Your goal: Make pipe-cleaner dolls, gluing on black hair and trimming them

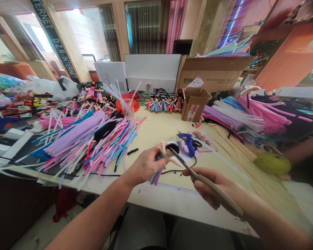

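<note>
My left hand (143, 166) is closed around a small pipe cleaner doll (174, 148) with black fuzzy hair, pale limbs and a pink-and-blue skirt that hangs below my fingers. Part of the doll is hidden by the hand. Scissors (225, 195) with long beige handles are gripped in my right hand (214, 177). Their blades reach up and left to the black hair; whether they touch it I cannot tell. Just behind lies a blue glue gun (188, 143), its cord running along the table under my hands.
Bundles of colored pipe cleaners (75, 133) cover the table's left side, with more pipe cleaners (263, 113) at right. Finished dolls (159, 105) stand at the back beside a small cardboard box (195, 106). A ruler (178, 189) lies along the front edge, and a green fruit (272, 164) sits at right.
</note>
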A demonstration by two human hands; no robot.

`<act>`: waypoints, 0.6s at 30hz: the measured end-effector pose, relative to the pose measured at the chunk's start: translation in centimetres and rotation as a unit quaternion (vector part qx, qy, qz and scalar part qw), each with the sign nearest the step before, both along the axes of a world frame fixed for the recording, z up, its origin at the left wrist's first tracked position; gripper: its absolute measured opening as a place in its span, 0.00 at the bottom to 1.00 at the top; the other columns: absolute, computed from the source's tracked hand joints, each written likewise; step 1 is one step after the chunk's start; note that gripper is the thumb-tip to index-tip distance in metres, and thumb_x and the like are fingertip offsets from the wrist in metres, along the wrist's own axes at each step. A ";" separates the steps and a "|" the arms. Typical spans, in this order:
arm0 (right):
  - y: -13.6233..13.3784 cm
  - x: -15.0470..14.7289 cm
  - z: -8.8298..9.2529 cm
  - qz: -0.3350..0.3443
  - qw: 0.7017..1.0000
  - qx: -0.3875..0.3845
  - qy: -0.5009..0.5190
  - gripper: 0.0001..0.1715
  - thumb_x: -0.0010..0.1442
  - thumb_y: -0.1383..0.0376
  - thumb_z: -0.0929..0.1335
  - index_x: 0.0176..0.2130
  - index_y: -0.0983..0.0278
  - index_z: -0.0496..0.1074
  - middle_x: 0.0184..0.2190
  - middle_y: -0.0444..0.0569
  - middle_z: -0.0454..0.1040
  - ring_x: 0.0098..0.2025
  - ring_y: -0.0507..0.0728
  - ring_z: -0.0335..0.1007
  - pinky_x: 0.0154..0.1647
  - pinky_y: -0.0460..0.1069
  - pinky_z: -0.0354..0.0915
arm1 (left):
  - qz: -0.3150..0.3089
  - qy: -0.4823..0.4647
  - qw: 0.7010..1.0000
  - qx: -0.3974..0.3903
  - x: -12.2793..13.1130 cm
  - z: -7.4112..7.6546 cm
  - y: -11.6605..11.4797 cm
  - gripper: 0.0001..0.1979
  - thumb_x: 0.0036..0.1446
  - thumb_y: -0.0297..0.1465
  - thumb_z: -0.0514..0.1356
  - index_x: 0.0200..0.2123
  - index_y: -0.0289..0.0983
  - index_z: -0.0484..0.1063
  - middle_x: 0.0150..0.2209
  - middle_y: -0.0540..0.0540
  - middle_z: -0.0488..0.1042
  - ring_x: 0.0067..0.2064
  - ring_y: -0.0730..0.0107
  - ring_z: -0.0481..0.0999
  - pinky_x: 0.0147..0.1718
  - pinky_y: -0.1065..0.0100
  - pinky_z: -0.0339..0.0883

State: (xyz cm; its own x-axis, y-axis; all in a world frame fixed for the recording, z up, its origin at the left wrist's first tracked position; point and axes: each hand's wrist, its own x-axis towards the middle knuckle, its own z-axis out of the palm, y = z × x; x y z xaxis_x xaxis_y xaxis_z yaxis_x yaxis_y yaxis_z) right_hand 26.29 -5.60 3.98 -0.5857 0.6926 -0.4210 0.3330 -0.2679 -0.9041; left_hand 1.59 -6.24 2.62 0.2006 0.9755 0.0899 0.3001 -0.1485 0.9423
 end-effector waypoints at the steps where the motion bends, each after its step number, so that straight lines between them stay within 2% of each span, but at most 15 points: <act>1: 0.0 0.0 0.0 -0.001 1.000 0.000 0.000 0.43 0.52 0.44 0.72 0.56 0.68 0.65 0.17 0.35 0.58 0.17 0.45 0.52 0.16 0.41 0.51 | 0.000 0.000 1.000 0.001 0.0 0.0 0.0 0.17 0.59 0.39 0.58 0.49 0.37 0.70 0.34 0.48 0.74 0.37 0.66 0.75 0.38 0.66 0.70; 7: 0.2 0.0 0.2 -0.001 1.000 0.019 -0.014 0.39 0.55 0.46 0.71 0.56 0.67 0.66 0.18 0.36 0.59 0.19 0.45 0.53 0.19 0.42 0.53 | -0.005 0.007 1.000 0.000 0.2 0.0 0.0 0.13 0.59 0.38 0.58 0.43 0.36 0.72 0.37 0.47 0.75 0.37 0.67 0.74 0.39 0.66 0.69; 11: 0.2 -0.1 0.4 0.003 1.000 0.013 -0.006 0.37 0.55 0.46 0.71 0.55 0.66 0.66 0.20 0.37 0.59 0.20 0.46 0.54 0.19 0.42 0.54 | -0.026 0.007 1.000 0.004 0.5 0.5 -0.1 0.13 0.60 0.37 0.57 0.43 0.36 0.72 0.40 0.46 0.75 0.36 0.68 0.73 0.38 0.67 0.68; 14: 0.1 0.1 0.1 0.007 1.000 0.007 0.016 0.34 0.56 0.48 0.71 0.54 0.65 0.67 0.21 0.37 0.60 0.20 0.45 0.54 0.19 0.43 0.54 | -0.026 0.004 1.000 0.006 0.6 0.6 -0.1 0.14 0.60 0.39 0.57 0.42 0.35 0.73 0.38 0.45 0.75 0.37 0.67 0.72 0.37 0.67 0.68; 18: -0.1 0.5 -0.5 0.018 0.998 0.004 0.057 0.31 0.60 0.49 0.69 0.54 0.65 0.66 0.24 0.40 0.63 0.21 0.47 0.60 0.21 0.43 0.55 | -0.029 -0.022 0.999 -0.012 0.6 0.2 0.1 0.14 0.59 0.40 0.58 0.41 0.35 0.72 0.35 0.46 0.74 0.36 0.67 0.72 0.37 0.66 0.68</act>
